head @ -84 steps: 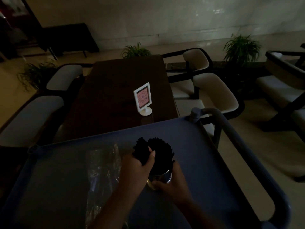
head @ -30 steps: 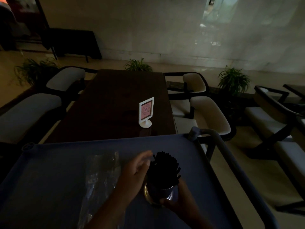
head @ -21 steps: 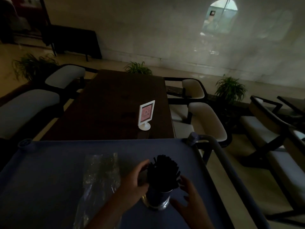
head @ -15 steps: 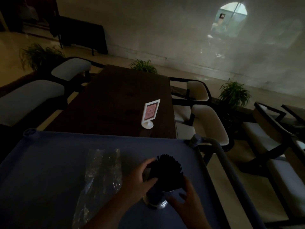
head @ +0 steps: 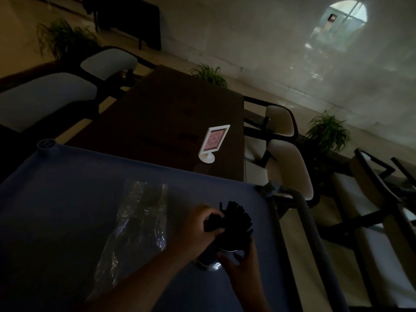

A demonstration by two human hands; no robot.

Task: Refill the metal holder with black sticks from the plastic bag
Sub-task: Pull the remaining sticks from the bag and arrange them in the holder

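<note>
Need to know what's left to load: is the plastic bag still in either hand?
No. The bag lies flat on the cart, apart from the left hand and the right hand, which are at the holder.

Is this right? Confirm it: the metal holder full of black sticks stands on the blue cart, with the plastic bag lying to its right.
Wrong on one point. In the head view the plastic bag lies to the left of the metal holder, not the right. The rest holds: the holder, packed with black sticks, stands on the blue cart.
</note>
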